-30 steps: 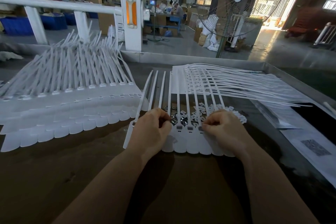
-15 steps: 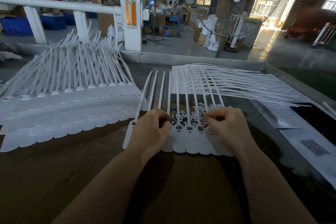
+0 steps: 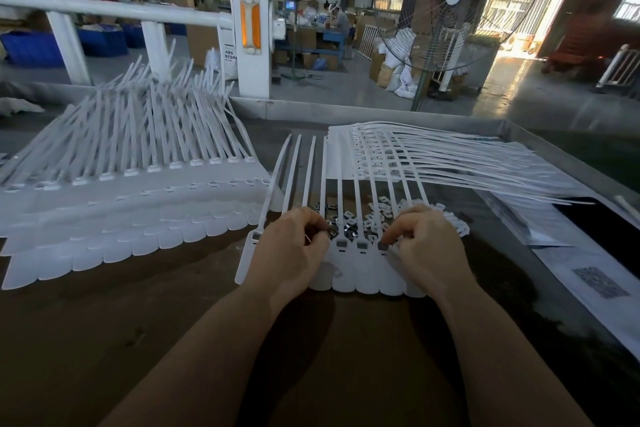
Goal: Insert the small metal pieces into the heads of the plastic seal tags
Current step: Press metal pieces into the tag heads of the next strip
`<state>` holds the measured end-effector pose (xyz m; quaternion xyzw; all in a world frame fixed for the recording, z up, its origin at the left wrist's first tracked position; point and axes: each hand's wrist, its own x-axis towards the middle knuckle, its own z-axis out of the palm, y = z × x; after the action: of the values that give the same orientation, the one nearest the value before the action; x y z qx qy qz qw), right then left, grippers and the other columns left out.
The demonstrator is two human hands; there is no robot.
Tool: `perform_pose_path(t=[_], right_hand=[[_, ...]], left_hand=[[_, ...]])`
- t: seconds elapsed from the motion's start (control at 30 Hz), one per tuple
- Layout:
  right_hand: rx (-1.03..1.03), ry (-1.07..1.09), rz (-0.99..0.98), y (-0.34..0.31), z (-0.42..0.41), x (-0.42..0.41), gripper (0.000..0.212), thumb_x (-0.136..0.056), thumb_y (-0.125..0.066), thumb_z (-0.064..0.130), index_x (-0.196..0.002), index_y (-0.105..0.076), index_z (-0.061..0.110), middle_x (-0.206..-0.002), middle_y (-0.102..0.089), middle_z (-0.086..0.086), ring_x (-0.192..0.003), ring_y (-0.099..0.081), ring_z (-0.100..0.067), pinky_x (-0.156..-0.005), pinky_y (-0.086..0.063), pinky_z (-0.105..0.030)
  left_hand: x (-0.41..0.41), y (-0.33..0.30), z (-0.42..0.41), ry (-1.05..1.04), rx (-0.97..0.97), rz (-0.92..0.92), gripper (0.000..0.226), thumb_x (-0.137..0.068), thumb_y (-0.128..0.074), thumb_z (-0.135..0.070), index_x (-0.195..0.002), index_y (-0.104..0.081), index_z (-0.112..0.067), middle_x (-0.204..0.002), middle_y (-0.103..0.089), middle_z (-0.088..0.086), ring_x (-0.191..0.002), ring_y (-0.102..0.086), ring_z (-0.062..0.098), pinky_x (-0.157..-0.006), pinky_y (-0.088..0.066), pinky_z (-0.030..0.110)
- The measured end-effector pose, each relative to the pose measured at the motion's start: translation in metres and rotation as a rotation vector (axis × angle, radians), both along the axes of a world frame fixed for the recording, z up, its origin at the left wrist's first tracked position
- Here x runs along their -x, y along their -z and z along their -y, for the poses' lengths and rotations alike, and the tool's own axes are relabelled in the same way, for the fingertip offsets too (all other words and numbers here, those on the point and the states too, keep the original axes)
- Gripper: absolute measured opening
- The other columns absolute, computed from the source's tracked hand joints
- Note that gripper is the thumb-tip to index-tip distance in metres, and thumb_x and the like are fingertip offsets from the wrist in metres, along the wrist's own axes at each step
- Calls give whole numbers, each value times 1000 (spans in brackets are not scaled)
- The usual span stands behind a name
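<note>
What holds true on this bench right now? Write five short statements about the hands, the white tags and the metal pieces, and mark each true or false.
1. Both hands, left hand and right hand, rest on the near row of white plastic seal tags. True.
2. The small loose metal pieces lie beyond the hands, under the tag straps. True.
3. The large stack of white tags sits at the right. False: it is at the left.
4. The right hand is lifted high off the brown table. False: its fingers are down at the tag heads.
5. A wire-caged standing fan stands behind the table. True.
</note>
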<state>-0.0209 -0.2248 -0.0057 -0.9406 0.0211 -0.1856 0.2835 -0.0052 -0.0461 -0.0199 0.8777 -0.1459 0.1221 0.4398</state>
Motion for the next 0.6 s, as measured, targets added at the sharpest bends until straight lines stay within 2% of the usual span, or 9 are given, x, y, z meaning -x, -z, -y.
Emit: perform_pose_path(t=[0.13, 0.27, 0.37, 0.5, 0.6], right_hand=[[-2, -2, 0, 0, 0, 0, 36, -76, -51, -10, -66, -70, 19, -93, -53, 5, -87, -51, -12, -75, -44, -29], [21, -17, 7, 1, 1, -1, 35, -78, -50, -9, -71, -71, 17, -95, -53, 5, -89, -52, -14, -81, -47, -36], [12, -23, 0, 1, 1, -3, 35, -81, -49, -7, -70, -70, 19, -97, -55, 4, -87, -51, -13, -81, -46, -36], [11, -26, -15, 2, 2, -4, 38, -82, -48, -9, -69, -68, 21, -96, -54, 6, -87, -51, -11, -80, -47, -33], [-52, -63, 37, 0, 1, -4, 31, -83, -54, -5, -74, -69, 20, -95, -58, 5, -80, -53, -7, -73, -45, -22]], left_hand=[[0, 0, 0, 3, -1, -6, 8, -89, -56, -20, -90, -56, -28, -80, -53, -20, -72, -52, -2, -65, -36, -4], [0, 0, -1, 2, 2, -7, 7, -90, -55, -20, -92, -57, -27, -83, -55, -16, -74, -52, 0, -66, -36, -3], [-1, 0, 0, 4, 1, -8, 9, -90, -55, -20, -96, -60, -24, -88, -56, -14, -77, -52, 0, -67, -37, -4], [-1, 0, -1, 2, -9, -5, 11, -91, -55, -20, -99, -61, -21, -89, -56, -12, -77, -52, -1, -64, -39, -2], [-1, 0, -1, 8, -5, -12, 9, -90, -55, -21, -98, -60, -23, -88, -56, -13, -76, -52, -1, -66, -39, -2]])
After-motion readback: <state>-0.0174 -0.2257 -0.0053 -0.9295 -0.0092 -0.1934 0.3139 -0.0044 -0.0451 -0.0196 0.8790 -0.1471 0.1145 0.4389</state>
